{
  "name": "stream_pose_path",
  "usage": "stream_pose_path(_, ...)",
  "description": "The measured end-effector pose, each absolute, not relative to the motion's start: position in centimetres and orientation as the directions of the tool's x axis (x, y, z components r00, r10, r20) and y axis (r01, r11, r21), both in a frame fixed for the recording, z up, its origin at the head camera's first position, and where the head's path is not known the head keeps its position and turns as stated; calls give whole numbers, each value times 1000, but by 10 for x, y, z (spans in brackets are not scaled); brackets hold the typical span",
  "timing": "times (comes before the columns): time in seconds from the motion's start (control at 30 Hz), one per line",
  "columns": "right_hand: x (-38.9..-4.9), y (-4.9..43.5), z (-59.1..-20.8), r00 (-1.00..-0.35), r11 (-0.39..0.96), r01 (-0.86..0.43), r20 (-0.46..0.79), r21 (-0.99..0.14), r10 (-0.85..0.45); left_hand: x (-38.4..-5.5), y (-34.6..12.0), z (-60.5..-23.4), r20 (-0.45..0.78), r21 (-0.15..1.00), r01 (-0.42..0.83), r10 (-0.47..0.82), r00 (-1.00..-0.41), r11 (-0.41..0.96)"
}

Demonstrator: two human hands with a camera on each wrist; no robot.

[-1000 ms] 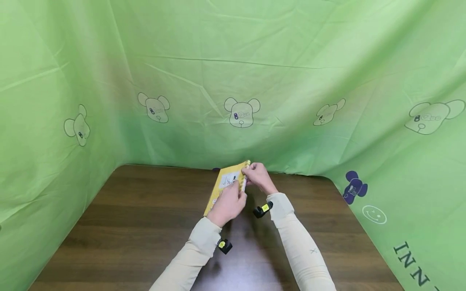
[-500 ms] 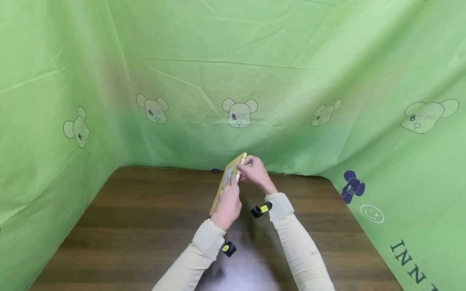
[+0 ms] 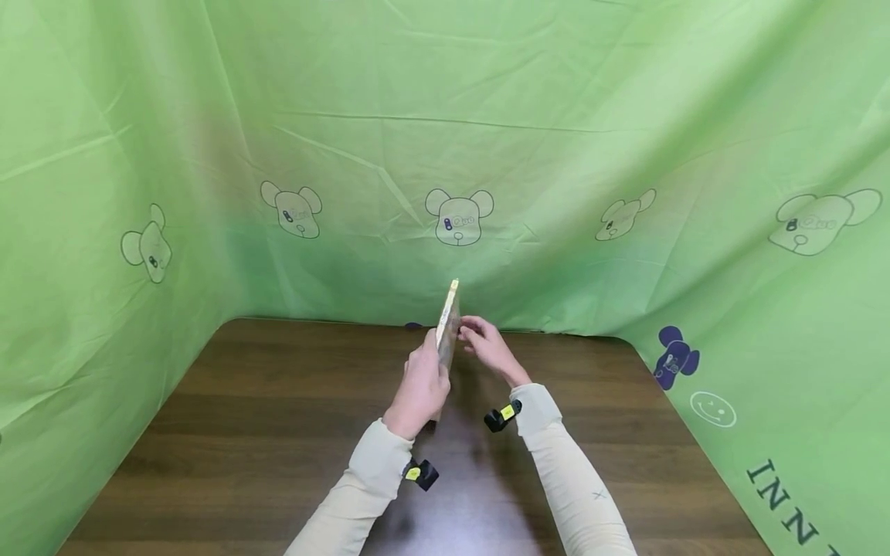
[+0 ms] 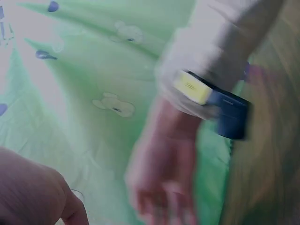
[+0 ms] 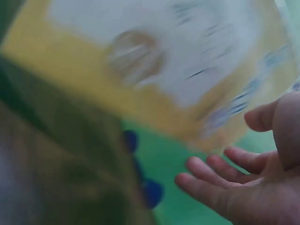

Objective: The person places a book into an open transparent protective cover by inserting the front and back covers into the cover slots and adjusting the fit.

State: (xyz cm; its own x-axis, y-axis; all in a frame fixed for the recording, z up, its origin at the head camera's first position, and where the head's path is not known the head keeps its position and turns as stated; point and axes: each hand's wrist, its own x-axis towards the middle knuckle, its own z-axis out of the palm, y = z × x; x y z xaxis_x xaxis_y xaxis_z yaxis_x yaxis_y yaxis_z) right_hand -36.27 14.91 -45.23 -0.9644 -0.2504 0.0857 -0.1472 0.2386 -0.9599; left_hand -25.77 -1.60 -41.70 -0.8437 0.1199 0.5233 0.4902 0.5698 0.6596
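Observation:
A thin, flat yellow box (image 3: 446,318) stands almost edge-on above the table in the head view. My left hand (image 3: 419,386) grips it from the left side, thumb toward me. In the right wrist view the box (image 5: 154,101) shows a blurred yellow face with a pale printed panel and a strip of blue lettering. My right hand (image 3: 489,345) is just to the right of the box, fingers loosely bent and holding nothing. Its fingertips look apart from the box in the right wrist view. The left wrist view shows both hands but not the box.
A brown wood-grain table (image 3: 278,432) lies beneath the hands. Green cloth (image 3: 348,154) printed with bear heads hangs at the back and on both sides. Each wrist carries a black camera, such as the right camera (image 3: 502,417).
The box has turned from showing its yellow front to nearly edge-on, its top rising and shifting left. My right hand has let go of its edge; the left hand still holds it.

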Motion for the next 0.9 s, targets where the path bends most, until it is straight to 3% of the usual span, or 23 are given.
stream_pose_path(0.17,-362,149,-482,-940,42,27,-40,-999,-340,-256,-21,-411,510,726,514,144,-848,457)
stream_pose_path(0.27,-363,151,-490,-937,-97,56,-19,-994,-348,-257,-24,-410,481,765,497,150,-864,410)
stream_pose_path(0.37,-363,155,-491,-942,-147,26,25,-989,-335,-259,-27,-409,480,770,492,140,-866,405)
stream_pose_path(0.9,-361,177,-473,-990,-19,-101,103,-995,-94,-285,-61,-419,321,831,290,16,-947,475)
